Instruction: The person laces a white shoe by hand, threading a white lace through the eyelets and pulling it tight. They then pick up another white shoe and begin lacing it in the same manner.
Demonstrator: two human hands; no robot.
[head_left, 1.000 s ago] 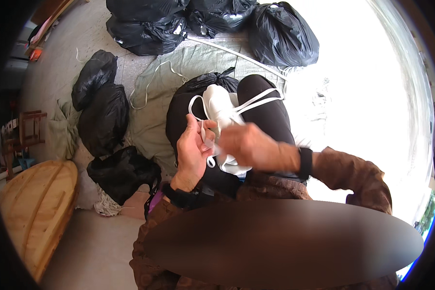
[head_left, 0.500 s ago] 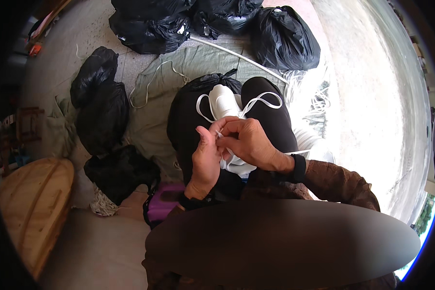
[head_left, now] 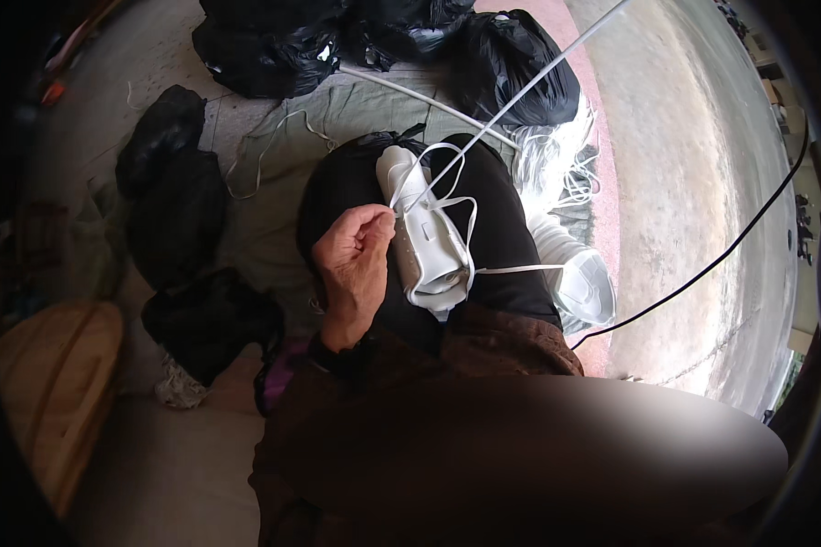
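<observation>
A white lace-up shoe (head_left: 431,244) lies across my lap, between my dark-trousered knees. Beside its left edge, my left hand (head_left: 351,264) is closed, with thumb and forefinger pinching a white shoelace (head_left: 392,210) near the eyelets. Lace loops (head_left: 470,214) stand up from the shoe's middle and right side. A thin, straight pale strand (head_left: 538,80) stretches from the shoe up to the top right of the picture; its far end is out of sight. My right hand does not show.
Black plastic bags (head_left: 520,68) stand ahead, with more dark bags (head_left: 175,219) to the left. White shoe-like pieces (head_left: 586,287) and tangled laces (head_left: 561,169) lie right of my knee. A wooden board (head_left: 59,365) sits at lower left. A black cord (head_left: 702,278) curves at right.
My right hand has left the shoe and gone out of the picture. My left hand has shifted slightly left and up, still pinching. The straight strand and black cord have come into view.
</observation>
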